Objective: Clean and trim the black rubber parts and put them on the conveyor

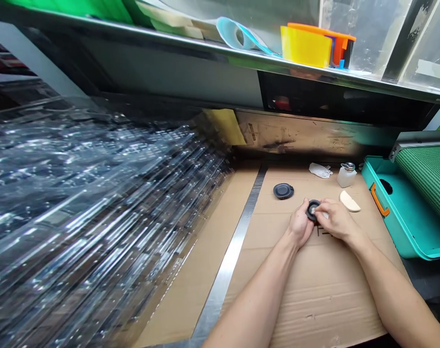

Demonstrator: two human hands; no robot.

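Holding a small round black ring (313, 210) between both hands here, right over a flat brown cardboard sheet (314, 290). The left hand (300, 223) is curled up, pinching the ring's left edge, while the right hand (337, 220) comes in from the other side with its fingers pressed together, pinching the right edge and pale centre. Just up and to the left, a matching round black disc (283, 191) lies flat on the cardboard, apart from the hands. Further back sit a crumpled white tissue (320, 170) and a small clear plastic bottle with a metal cap (346, 175), and a cream half-moon pad (349, 201) lies near the right hand. Off to the right is an open teal plastic case with an orange handle (393, 212). A long shiny metal strip (227, 261) runs along the cardboard, beside a big stack of clear plastic sheets (96, 193).
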